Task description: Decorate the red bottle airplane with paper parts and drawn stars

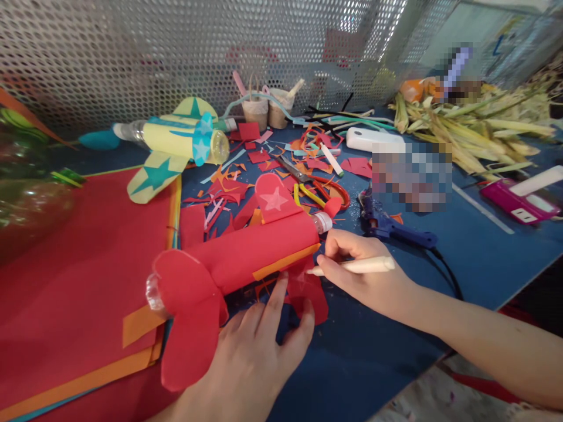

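A bottle plane covered in red paper [264, 249] lies on the blue table, with an orange strip along its side. My right hand [369, 275] is closed round a white marker pen [369, 265], its tip on the near red wing [310, 299], where a faint pale star outline shows. My left hand [259, 340] lies with fingers spread, index fingertip and thumb touching that wing beside the body. The far wing [276, 199] carries a pale pink star. Red tail pieces [189, 340] stand at the bottle's left end.
Behind lie a yellow bottle plane [169, 138] with blue stars, scissors [308, 179] among paper scraps, and a blue glue gun [396, 228] with a cord. Coloured sheets [79, 281] are stacked left. Paper cups [255, 111], corn husks [475, 129] and a magenta hole punch [519, 199] stand farther off.
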A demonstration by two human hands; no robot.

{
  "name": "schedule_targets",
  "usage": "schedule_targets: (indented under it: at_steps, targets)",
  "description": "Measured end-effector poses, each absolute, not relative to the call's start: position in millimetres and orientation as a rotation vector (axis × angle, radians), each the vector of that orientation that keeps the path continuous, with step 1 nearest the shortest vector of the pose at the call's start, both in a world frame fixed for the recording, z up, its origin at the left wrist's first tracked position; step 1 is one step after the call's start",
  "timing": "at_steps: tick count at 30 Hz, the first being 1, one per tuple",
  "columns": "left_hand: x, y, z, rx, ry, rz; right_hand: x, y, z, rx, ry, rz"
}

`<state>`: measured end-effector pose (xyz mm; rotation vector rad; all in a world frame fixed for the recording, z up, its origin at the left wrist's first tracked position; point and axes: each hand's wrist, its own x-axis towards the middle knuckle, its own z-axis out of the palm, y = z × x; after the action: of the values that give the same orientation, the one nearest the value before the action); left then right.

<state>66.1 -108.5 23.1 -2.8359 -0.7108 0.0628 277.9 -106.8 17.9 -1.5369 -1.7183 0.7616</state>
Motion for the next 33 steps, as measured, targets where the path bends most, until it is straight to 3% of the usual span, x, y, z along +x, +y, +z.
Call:
schedule_targets:
  at_steps: [33]
  targets:
    - [67.8,-107.1,19.4,-2.816,-0.702,0.002,277.9,-109.0,17.8,-1.391,-1.842,0.763]
